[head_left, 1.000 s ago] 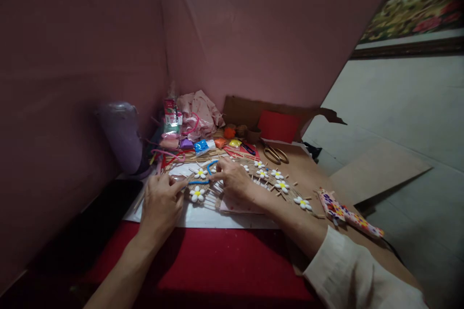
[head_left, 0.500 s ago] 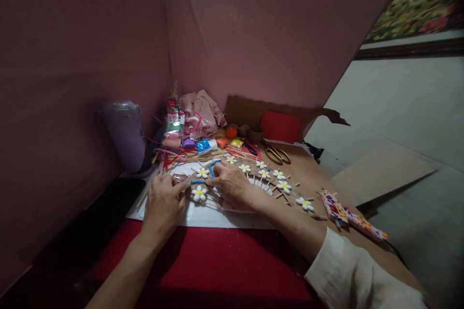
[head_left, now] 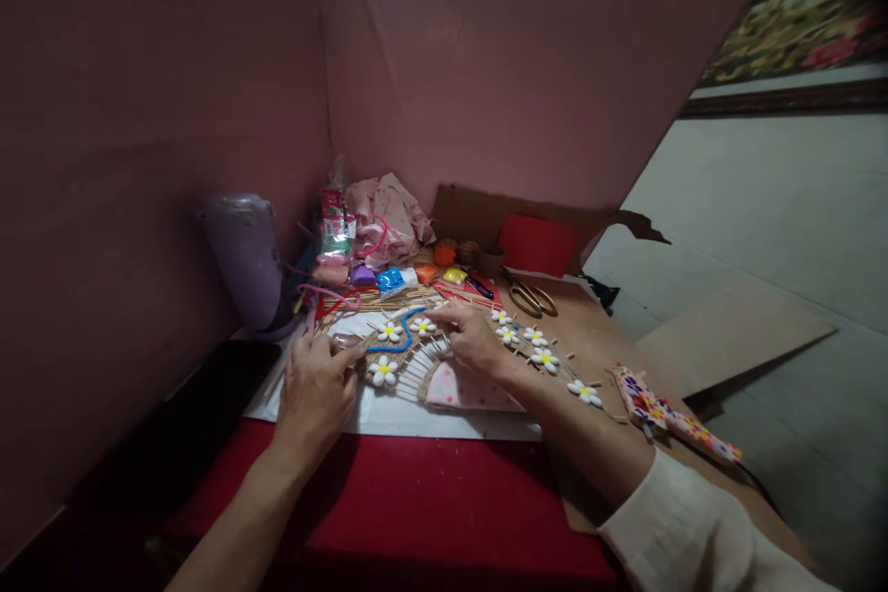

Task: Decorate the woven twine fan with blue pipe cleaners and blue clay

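A fan-shaped piece (head_left: 450, 359) of twine woven over thin sticks lies before me, with several white clay flowers (head_left: 383, 371) with yellow centres on it. A thin blue strand (head_left: 400, 348) bends in a wave across its left part, between the flowers. At the strand's left end my left hand (head_left: 317, 388) is curled, its thumb and index finger closed on that end. My right hand (head_left: 473, 338) reaches over the fan, index finger stretched out to the strand's upper end, nothing visible in its grasp. Its palm and forearm hide part of the flowers and the pink spotted centre (head_left: 464, 388).
Behind the fan lie bagged blue clay (head_left: 392, 282), a yellow packet (head_left: 454, 276), scissors (head_left: 531, 298) and a red sheet (head_left: 537, 245). A purple container (head_left: 246, 264) stands at left. A flower-patterned glue gun (head_left: 672, 416) lies at right on brown cardboard (head_left: 583, 324).
My right hand has moved right and slightly up from the strand's middle to its upper end, uncovering a flower and the pink centre. My left hand has stayed in place.
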Action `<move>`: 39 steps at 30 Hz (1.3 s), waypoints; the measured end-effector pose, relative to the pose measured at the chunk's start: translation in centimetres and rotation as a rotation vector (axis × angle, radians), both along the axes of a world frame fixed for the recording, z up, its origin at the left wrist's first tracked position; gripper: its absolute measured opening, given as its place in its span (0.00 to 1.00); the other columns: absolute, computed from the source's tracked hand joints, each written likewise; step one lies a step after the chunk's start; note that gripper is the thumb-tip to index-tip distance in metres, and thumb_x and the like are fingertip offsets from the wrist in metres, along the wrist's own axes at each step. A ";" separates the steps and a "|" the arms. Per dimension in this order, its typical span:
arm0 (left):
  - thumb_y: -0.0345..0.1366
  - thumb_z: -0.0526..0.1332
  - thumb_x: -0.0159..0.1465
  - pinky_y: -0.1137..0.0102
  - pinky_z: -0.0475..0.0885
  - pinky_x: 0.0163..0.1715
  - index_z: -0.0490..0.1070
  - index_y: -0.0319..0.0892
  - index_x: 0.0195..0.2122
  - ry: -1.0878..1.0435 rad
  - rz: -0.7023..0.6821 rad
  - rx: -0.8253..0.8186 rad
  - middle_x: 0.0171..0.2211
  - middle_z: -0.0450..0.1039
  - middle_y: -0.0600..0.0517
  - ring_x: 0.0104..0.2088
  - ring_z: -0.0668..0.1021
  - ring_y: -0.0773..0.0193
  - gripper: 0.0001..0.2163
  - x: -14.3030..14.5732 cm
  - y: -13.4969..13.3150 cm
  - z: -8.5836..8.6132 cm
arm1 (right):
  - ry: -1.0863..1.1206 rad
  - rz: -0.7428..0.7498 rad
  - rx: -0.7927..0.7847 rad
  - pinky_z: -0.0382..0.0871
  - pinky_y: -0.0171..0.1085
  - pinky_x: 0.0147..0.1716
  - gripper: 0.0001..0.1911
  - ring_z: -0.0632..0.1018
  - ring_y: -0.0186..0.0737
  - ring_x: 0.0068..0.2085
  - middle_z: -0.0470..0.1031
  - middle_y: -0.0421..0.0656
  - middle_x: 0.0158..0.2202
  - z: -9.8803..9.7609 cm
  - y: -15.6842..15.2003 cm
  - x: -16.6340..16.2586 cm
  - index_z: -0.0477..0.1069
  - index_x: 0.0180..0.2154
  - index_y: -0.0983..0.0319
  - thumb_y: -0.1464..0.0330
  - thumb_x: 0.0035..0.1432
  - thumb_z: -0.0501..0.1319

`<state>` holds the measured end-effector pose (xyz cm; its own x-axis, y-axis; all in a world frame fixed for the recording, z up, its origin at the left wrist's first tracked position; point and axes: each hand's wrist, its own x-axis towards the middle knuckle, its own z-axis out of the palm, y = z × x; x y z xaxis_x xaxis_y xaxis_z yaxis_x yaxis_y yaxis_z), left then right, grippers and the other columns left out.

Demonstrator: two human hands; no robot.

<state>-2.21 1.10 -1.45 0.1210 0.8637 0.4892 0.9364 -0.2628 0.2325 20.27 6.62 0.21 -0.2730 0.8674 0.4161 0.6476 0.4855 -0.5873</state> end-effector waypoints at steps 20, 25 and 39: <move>0.30 0.55 0.58 0.61 0.64 0.42 0.78 0.46 0.36 0.008 -0.015 0.023 0.34 0.70 0.47 0.39 0.66 0.54 0.12 -0.1 0.1 -0.1 | 0.314 -0.333 0.109 0.65 0.36 0.29 0.15 0.67 0.35 0.27 0.70 0.43 0.30 2.1 -1.7 3.7 0.77 0.37 0.66 0.69 0.44 0.64; 0.29 0.56 0.58 0.59 0.64 0.42 0.77 0.43 0.39 -0.166 -0.106 0.053 0.33 0.71 0.46 0.39 0.67 0.54 0.13 0.5 -0.5 0.9 | 0.567 -0.118 -0.104 0.65 0.33 0.25 0.14 0.67 0.32 0.26 0.70 0.40 0.28 2.8 -4.9 2.0 0.77 0.35 0.63 0.73 0.42 0.65; 0.44 0.54 0.61 0.74 0.60 0.23 0.65 0.41 0.23 -0.943 -0.502 -0.527 0.20 0.63 0.55 0.22 0.65 0.68 0.14 5.5 -6.6 1.5 | 0.666 0.193 -0.089 0.70 0.38 0.35 0.11 0.74 0.38 0.36 0.72 0.43 0.35 0.5 -13.2 -2.5 0.73 0.39 0.58 0.75 0.58 0.55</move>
<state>3.25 -5.49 0.09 0.2860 0.9439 0.1654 0.1575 -0.2165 0.9635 17.76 -6.54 0.69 -0.1375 0.8677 0.4777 0.0427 0.4870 -0.8723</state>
